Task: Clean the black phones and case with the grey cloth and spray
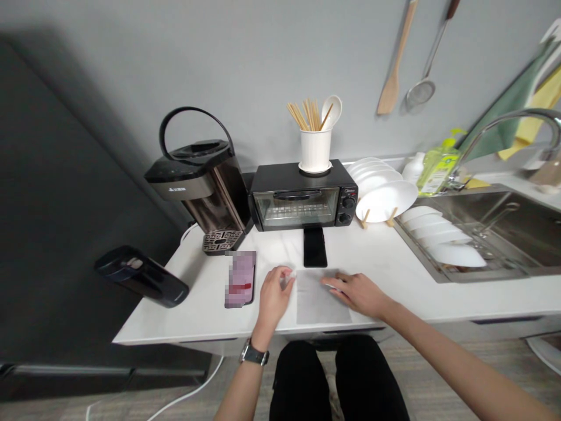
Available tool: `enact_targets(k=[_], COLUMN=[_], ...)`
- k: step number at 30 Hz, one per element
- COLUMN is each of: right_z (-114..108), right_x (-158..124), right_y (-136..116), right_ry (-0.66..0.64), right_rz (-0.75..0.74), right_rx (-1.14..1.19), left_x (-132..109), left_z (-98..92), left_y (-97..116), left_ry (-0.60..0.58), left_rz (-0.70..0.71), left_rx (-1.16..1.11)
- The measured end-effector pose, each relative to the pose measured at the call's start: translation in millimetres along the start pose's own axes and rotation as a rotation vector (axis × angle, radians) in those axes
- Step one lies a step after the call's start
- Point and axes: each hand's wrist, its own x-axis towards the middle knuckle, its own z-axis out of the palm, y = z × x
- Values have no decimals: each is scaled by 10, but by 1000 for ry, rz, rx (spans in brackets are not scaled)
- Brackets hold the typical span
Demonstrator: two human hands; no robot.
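Note:
A thin, greyish, square sheet [322, 307] lies flat on the white counter near its front edge; its exact kind I cannot make out. At the sheet's upper left corner, my left hand [276, 292] has thumb and forefinger brought together, with a small whitish bit of the corner between them. My right hand [357, 292] rests over the sheet's upper right part, fingers stretched out to the left. Just beyond the sheet, a black phone [315, 247] lies against the toaster oven's front. To the left of my left hand lies another phone [242, 278] with a lit, blurred screen.
Behind stands a black toaster oven [302, 202] bearing a white cup [316, 149] of chopsticks and a spoon. A hot water dispenser [214, 187] and a dark bottle [142, 278] are on the left. White plates [385, 202] and a sink [438, 272] with dishes are on the right.

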Motion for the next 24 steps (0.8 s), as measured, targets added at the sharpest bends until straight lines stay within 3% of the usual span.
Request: enact_targets(k=[8, 24], right_z=[-66, 42], right_x=[-39, -25], right_y=[39, 88], right_ry=[-18, 21], right_rz=[-20, 14], right_rx=[-118, -270], left_x=[-4, -1], left_z=[6, -3], left_y=[-1, 3], left_ry=[-3, 25], left_rz=[-13, -42], left_rx=[-14, -92])
